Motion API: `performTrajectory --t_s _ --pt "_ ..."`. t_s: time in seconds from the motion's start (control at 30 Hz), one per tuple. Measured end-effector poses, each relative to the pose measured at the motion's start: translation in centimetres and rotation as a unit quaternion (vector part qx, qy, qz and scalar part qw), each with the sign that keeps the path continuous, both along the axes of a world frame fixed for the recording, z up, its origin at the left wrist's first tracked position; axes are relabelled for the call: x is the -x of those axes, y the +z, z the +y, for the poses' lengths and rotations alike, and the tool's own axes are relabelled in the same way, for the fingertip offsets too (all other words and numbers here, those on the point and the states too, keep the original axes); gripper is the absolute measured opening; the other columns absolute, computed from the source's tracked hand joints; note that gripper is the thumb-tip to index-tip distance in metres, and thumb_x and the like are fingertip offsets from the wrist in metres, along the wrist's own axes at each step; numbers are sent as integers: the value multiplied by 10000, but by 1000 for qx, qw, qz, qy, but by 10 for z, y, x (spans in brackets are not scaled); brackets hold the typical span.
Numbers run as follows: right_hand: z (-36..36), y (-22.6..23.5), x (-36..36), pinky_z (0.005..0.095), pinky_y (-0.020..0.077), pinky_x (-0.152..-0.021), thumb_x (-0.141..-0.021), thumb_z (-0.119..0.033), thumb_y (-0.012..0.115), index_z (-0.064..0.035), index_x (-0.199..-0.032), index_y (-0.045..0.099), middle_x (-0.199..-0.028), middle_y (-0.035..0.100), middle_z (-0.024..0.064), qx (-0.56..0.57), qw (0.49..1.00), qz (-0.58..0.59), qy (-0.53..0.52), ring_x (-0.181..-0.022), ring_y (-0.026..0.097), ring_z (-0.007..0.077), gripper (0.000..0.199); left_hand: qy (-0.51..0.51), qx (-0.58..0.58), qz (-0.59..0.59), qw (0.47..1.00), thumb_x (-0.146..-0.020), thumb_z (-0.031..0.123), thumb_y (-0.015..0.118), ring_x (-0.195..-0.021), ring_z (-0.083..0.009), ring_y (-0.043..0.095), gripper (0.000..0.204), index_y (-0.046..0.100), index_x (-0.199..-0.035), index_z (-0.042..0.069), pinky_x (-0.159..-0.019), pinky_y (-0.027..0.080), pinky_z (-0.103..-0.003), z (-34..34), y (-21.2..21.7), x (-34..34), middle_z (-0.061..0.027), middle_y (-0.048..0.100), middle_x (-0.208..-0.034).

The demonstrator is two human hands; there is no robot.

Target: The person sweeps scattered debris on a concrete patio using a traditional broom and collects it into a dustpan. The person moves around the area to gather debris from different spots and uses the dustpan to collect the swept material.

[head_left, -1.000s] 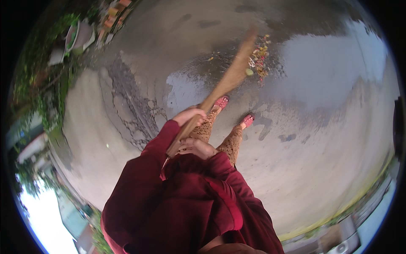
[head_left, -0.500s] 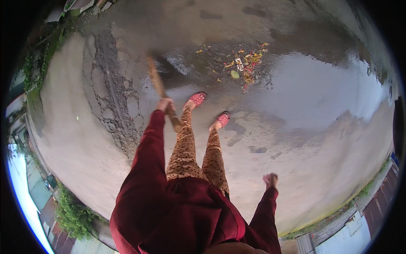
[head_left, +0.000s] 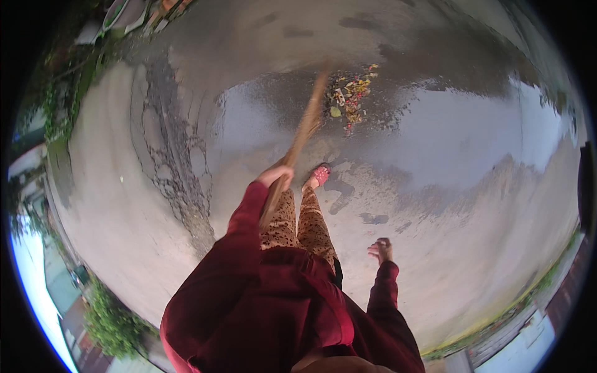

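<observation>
My left hand (head_left: 275,177) is wrapped round a long brown broom (head_left: 305,127), which slants up and to the right, its far end smeared by motion. That end is just left of a small heap of yellow leaves, red bits and other litter (head_left: 353,99) on the wet ground. A larger pale green leaf (head_left: 336,112) lies at the heap's near left edge. Off to my right, my right hand (head_left: 380,250) hangs in the air with loosely bent fingers apart, nothing in them. One red sandal (head_left: 320,174) shows; the broom and my left arm hide the other foot.
Shallow water (head_left: 457,133) covers the concrete right of the heap, with another wet patch to its left. A cracked, broken strip (head_left: 177,146) runs along the ground at left. Green plants (head_left: 112,317) and sheds line the lower left edge, and a wall borders the lower right.
My left hand has swung the broom rightward, from beside my left foot to the heap's left edge. My right hand has moved slightly left and up, its fingers loosening.
</observation>
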State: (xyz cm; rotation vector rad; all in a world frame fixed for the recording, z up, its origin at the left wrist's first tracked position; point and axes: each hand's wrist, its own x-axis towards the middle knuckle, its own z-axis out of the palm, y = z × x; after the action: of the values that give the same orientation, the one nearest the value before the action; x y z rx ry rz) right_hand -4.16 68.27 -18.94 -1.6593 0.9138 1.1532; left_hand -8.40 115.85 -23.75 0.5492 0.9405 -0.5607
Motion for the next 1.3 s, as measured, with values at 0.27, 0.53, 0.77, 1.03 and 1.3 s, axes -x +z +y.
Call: performTrajectory --t_s 0.27,0.53,0.77,1.03,1.3 --pt "-6 34 1 378 487 -588 -748 -95 442 -68 -974 411 -745 515 117 -23 990 -72 -121 -677 575 262 230 26 -116 63 991 -686 167 482 -442 -170 487 125 461 -598 81 -430 419 -313 -28 40 -22 -48 465 -505" --pt "-37 24 106 429 496 -573 -771 -96 470 -96 -949 406 -738 526 135 35 991 58 -113 -656 579 282 189 132 71 52 987 -657 100 500 -430 -169 428 92 416 -634 72 -465 412 -301 -199 13 -133 -51 427 -500" --pt "-21 30 88 336 493 -477 -768 -24 420 -72 -939 426 -699 521 108 37 975 -36 -214 -575 576 218 178 71 38 78 994 -644 101 499 -401 -117 409 134 393 -564 95 -406 382 -236 -151 52 -116 -11 413 -489" --pt "34 43 82 346 485 -579 -758 -77 423 -61 -944 412 -737 510 103 -8 963 -93 -252 -652 573 225 187 -238 -151 8 959 -682 87 491 -382 -93 415 176 441 -843 36 -368 385 -220 -92 98 -99 6 418 -501" --pt "80 4 170 361 497 -433 -762 -53 465 -76 -922 411 -609 533 108 30 968 29 -249 -512 572 226 170 -501 5 -35 865 -630 40 552 -431 -113 452 495 363 -1088 39 -376 405 -256 -159 84 -121 -43 473 -602"
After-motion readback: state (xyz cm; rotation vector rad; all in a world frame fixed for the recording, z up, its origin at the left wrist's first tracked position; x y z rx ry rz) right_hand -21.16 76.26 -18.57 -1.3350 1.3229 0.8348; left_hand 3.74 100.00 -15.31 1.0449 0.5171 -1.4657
